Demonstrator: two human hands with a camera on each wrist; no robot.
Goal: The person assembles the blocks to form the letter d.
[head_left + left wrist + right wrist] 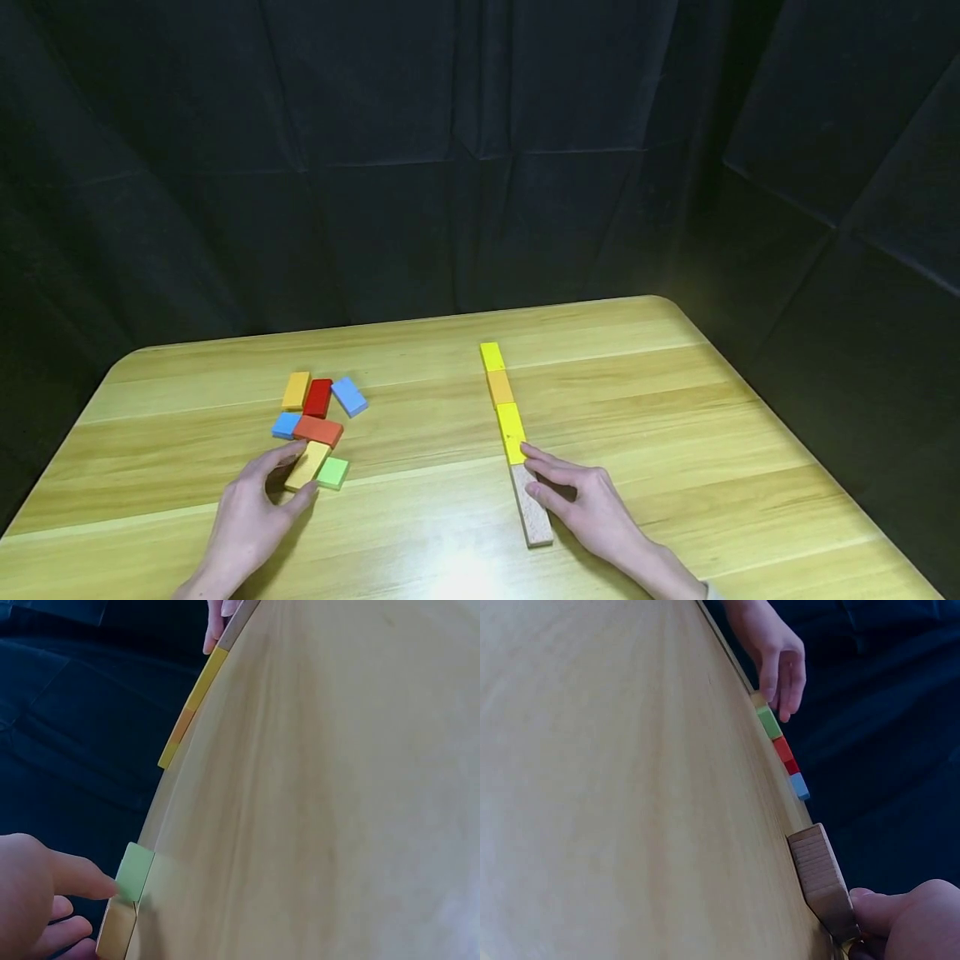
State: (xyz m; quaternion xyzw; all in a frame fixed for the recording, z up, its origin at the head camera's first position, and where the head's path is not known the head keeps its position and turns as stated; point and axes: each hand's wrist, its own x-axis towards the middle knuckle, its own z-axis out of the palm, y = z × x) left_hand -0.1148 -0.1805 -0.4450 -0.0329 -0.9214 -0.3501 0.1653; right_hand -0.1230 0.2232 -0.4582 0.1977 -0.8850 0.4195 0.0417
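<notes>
My left hand (251, 521) bends its thumb and fingers round a light orange block (307, 465), the fingertips at its opposite sides. A green block (333, 473) lies against its right side, with a red-orange block (318, 430) just beyond. On the right, my right hand (592, 504) has its fairly straight fingers and thumb at a pale speckled wooden block (532, 508) and the near end of a long yellow block (512, 429). In the right wrist view, the thumb touches the wooden block (821, 877), while the other fingers are mostly hidden.
The row continues away with an orange block (500, 387) and a small yellow block (492, 357). Behind the left hand lie another orange block (296, 390), a dark red block (318, 398) and two blue blocks (349, 397). A dark curtain (465, 167) hangs behind the wooden table (675, 433).
</notes>
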